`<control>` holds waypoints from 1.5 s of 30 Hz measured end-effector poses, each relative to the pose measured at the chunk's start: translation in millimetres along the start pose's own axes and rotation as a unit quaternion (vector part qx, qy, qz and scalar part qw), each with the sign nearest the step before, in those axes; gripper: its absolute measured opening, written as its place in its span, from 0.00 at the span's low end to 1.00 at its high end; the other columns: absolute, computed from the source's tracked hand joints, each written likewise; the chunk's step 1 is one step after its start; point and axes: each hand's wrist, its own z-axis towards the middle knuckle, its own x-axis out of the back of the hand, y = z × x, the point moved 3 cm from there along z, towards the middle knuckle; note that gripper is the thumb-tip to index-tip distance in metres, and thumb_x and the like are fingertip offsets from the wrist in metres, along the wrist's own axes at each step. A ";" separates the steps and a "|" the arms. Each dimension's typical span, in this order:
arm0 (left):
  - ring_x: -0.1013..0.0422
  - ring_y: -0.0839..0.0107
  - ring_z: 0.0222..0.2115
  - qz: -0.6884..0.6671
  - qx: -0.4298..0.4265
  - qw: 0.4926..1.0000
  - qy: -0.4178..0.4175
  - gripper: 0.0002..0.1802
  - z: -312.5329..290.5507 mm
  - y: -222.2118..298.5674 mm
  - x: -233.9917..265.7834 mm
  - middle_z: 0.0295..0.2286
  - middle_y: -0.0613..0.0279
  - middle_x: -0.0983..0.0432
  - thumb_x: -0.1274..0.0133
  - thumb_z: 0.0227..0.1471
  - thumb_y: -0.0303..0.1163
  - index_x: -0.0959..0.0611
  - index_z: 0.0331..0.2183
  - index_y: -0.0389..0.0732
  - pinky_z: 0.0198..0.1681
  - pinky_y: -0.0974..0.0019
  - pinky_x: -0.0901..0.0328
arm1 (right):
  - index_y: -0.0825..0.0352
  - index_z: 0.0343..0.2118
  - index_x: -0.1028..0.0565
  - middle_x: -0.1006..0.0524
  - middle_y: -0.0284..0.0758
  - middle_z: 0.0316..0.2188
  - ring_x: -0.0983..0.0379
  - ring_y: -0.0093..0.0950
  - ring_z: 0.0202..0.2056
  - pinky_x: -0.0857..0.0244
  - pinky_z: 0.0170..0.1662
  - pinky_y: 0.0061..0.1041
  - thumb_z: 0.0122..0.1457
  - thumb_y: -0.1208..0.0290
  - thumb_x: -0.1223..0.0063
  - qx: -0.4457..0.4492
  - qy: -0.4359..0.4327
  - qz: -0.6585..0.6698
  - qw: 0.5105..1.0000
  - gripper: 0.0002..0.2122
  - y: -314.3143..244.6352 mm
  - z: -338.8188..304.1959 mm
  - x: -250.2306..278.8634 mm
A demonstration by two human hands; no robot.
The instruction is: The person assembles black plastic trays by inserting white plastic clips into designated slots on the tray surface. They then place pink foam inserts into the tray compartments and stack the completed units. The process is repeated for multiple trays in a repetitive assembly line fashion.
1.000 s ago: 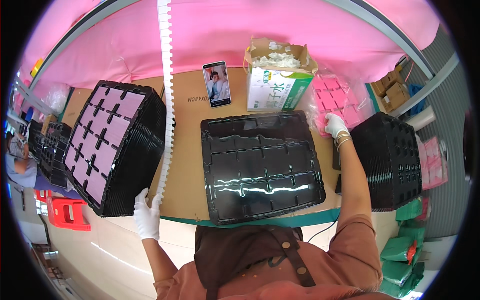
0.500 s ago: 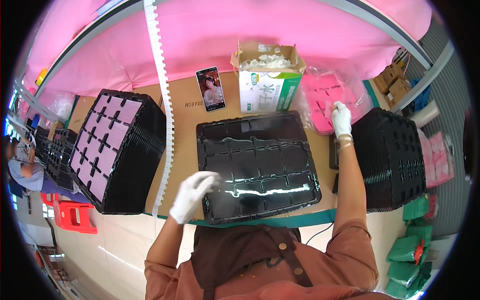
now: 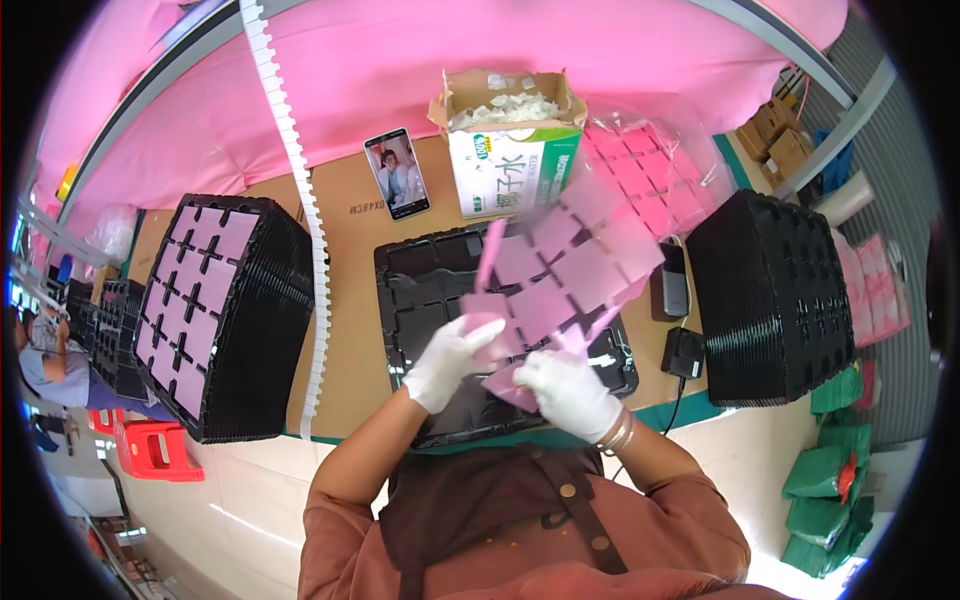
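A thin pink sheet with cross-shaped slots [image 3: 605, 262] is held up at a slant over a black plastic tray [image 3: 425, 285], its near corner bent and partly blurred. My gloved left hand [image 3: 445, 365] is closed on the sheet's near left edge. My right hand [image 3: 570, 392], also in a white glove, pinches its near corner. Lying in front of me, the tray is partly covered by the sheet and my hands. More pink slotted sheets [image 3: 660, 185] lie in a clear plastic bag at the back right.
A tall stack of black trays [image 3: 265, 330] with a pink sheet on top stands left, and another stack [image 3: 775, 310] right. Behind are a phone [image 3: 397, 175] and a carton of white scraps [image 3: 500, 180]. A power bank [image 3: 671, 282] and a corded adapter [image 3: 684, 352] lie right of the tray.
My right hand has come back from the bagged sheets toward me, bringing a pink sheet over the tray. My left hand has moved right and taken hold of it too.
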 end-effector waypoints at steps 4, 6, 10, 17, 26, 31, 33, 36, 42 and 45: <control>0.27 0.78 0.26 0.050 -0.106 0.986 0.121 0.13 -13.3 -17.9 52.2 0.29 0.68 0.22 0.38 0.51 0.37 0.18 0.37 0.41 0.27 0.72 0.33 | 0.64 0.30 0.24 0.26 0.36 0.27 0.27 0.37 0.33 0.32 0.39 0.35 0.48 0.80 0.47 0.017 -0.029 0.072 0.997 0.07 -8.3 2.3 -12.7; 0.29 0.79 0.24 0.050 -0.105 0.973 0.201 0.12 -29.8 -17.8 78.5 0.28 0.69 0.22 0.38 0.51 0.36 0.18 0.37 0.41 0.25 0.74 0.33 | 0.66 0.30 0.24 0.25 0.38 0.28 0.26 0.38 0.31 0.32 0.35 0.35 0.49 0.78 0.46 -0.072 0.113 0.063 0.989 0.05 9.1 2.6 17.3; 0.31 0.81 0.22 0.075 -0.059 0.962 0.256 0.10 -38.5 -29.1 115.2 0.26 0.72 0.24 0.39 0.52 0.34 0.19 0.37 0.43 0.23 0.75 0.37 | 0.70 0.41 0.24 0.20 0.44 0.33 0.22 0.42 0.35 0.30 0.41 0.36 0.60 0.61 0.46 -0.323 0.240 0.051 0.914 0.15 94.8 -5.2 50.4; 0.30 0.78 0.28 0.154 -0.115 0.945 0.266 0.15 -15.9 -36.2 123.5 0.31 0.66 0.21 0.41 0.53 0.33 0.20 0.41 0.37 0.31 0.71 0.35 | 0.67 0.37 0.23 0.21 0.40 0.28 0.23 0.41 0.34 0.30 0.40 0.37 0.51 0.56 0.37 -0.369 0.079 -0.056 0.924 0.18 125.1 -2.9 8.4; 0.24 0.59 0.39 0.288 -0.156 0.887 0.325 0.24 -31.9 -29.5 113.2 0.40 0.47 0.21 0.43 0.52 0.33 0.25 0.49 0.34 0.44 0.62 0.31 | 0.64 0.25 0.23 0.24 0.41 0.29 0.25 0.42 0.34 0.32 0.39 0.40 0.50 0.63 0.40 -0.307 0.101 -0.128 0.938 0.09 127.8 10.3 -11.1; 0.23 0.57 0.35 0.395 -0.168 0.844 0.322 0.27 -22.6 -27.6 95.4 0.35 0.47 0.20 0.41 0.50 0.36 0.24 0.51 0.36 0.41 0.60 0.30 | 0.66 0.25 0.23 0.22 0.45 0.28 0.24 0.44 0.33 0.31 0.39 0.39 0.50 0.67 0.44 -0.423 0.083 -0.095 0.897 0.08 123.9 -16.5 15.1; 0.23 0.59 0.30 0.414 -0.103 0.848 0.314 0.26 -22.0 -21.2 83.4 0.30 0.53 0.21 0.41 0.50 0.39 0.23 0.50 0.40 0.36 0.58 0.31 | 0.67 0.25 0.23 0.24 0.44 0.27 0.25 0.43 0.32 0.31 0.38 0.38 0.49 0.67 0.41 -0.396 0.087 -0.133 0.904 0.08 128.3 -28.3 16.3; 0.24 0.58 0.27 0.480 -0.117 0.800 0.341 0.26 -10.2 -26.1 85.1 0.27 0.57 0.22 0.42 0.51 0.42 0.23 0.50 0.43 0.34 0.55 0.31 | 0.66 0.23 0.24 0.27 0.41 0.27 0.27 0.41 0.31 0.32 0.37 0.38 0.48 0.67 0.38 -0.332 0.105 -0.196 0.917 0.08 126.7 -31.4 11.5; 0.24 0.60 0.29 0.494 -0.110 0.788 0.351 0.23 -9.7 -21.6 90.6 0.27 0.61 0.23 0.43 0.52 0.41 0.23 0.50 0.47 0.35 0.56 0.31 | 0.67 0.23 0.24 0.27 0.41 0.27 0.27 0.40 0.30 0.32 0.35 0.37 0.47 0.68 0.38 -0.331 0.110 -0.215 0.912 0.08 123.6 -23.6 8.3; 0.24 0.59 0.29 0.496 -0.120 0.782 0.358 0.23 -13.9 -21.7 91.9 0.27 0.62 0.24 0.43 0.52 0.40 0.23 0.50 0.47 0.35 0.56 0.31 | 0.67 0.23 0.24 0.26 0.41 0.27 0.26 0.40 0.30 0.32 0.35 0.37 0.47 0.68 0.38 -0.334 0.103 -0.210 0.913 0.08 124.3 -23.6 9.8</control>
